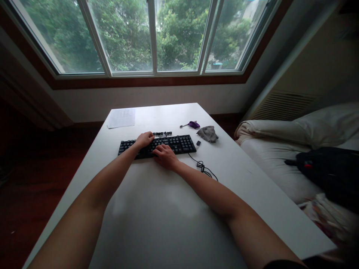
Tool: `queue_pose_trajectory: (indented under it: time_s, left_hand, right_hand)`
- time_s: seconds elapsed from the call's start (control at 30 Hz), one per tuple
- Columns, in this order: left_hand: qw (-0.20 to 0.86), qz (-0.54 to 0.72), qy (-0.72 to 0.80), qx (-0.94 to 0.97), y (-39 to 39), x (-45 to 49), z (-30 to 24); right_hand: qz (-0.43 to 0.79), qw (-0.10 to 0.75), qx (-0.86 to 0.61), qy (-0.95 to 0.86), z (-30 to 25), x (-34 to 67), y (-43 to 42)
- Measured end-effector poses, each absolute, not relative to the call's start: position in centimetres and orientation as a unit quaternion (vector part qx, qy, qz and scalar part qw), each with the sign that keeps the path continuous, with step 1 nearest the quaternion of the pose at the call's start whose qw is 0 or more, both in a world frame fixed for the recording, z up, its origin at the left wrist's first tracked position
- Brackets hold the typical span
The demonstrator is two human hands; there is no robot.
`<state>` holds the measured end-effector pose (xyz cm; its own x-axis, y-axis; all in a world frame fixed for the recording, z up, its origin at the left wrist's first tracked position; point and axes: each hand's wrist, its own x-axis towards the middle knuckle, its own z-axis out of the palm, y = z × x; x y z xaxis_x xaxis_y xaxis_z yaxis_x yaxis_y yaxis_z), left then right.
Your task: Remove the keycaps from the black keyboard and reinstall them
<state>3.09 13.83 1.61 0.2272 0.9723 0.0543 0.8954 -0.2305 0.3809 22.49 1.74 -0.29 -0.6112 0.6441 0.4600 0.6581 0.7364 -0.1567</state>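
Note:
A black keyboard (183, 145) lies across the white table, with some dark gaps among its keys. My left hand (144, 139) is over the keyboard's back edge, left of its middle. Its fingers are curled together, and anything between them is hidden. My right hand (166, 156) rests at the front edge, its fingers bent loosely over the lower keys. Behind the keyboard, several loose black keycaps (162, 133) lie in a row, close to my left fingertips. A small dark keycap-like piece (198, 143) sits off the keyboard's right end.
Right of the keyboard are a crumpled grey cloth (208, 134) and a purple item (194, 124) beside a small brush-like stick (184, 126). A black cable (204, 168) coils in front. Printed paper (121, 118) lies at the back left. Beyond the table's right edge, a black bag (328, 172) rests on pale bedding.

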Motion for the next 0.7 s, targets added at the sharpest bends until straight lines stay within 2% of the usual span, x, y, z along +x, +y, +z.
queue_pose_trajectory:
  time_s: [0.4, 0.57, 0.7]
  left_hand:
    - [0.134, 0.126, 0.648, 0.739, 13.2, 3.2, 1.9]
    - [0.047, 0.139, 0.619, 0.772, 10.6, 3.1, 1.3]
    - [-0.026, 0.134, 0.551, 0.824, 7.3, 1.6, 0.3]
  right_hand:
    - [-0.016, 0.247, -0.352, -0.903, -0.4, 22.6, 1.9]
    - [0.016, 0.270, -0.332, -0.904, -0.2, 23.1, 2.5]
    - [0.077, 0.335, -0.345, -0.873, 0.8, 24.3, 4.0]
